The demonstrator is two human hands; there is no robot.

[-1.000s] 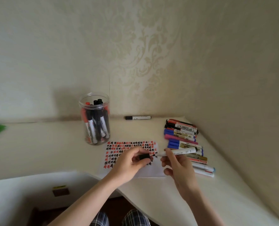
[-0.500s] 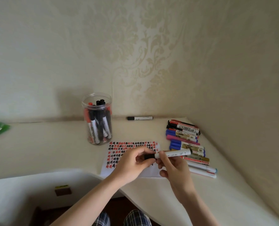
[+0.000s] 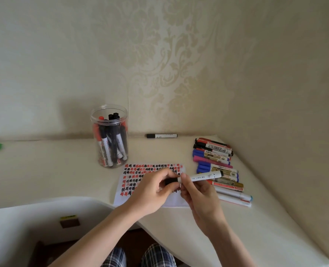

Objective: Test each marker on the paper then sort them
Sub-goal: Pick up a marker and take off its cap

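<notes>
Left hand (image 3: 152,191) pinching the black cap (image 3: 171,181), right hand (image 3: 198,191) pinching the white marker (image 3: 202,176) barrel, both held over the paper (image 3: 146,171) on the desk (image 3: 63,170); more markers (image 3: 215,162) piled just right, clear jar (image 3: 109,135) of markers behind

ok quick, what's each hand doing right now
Left hand: fingers pinch the black cap at the marker's end.
Right hand: holds the white marker by its barrel, over the paper.
</notes>
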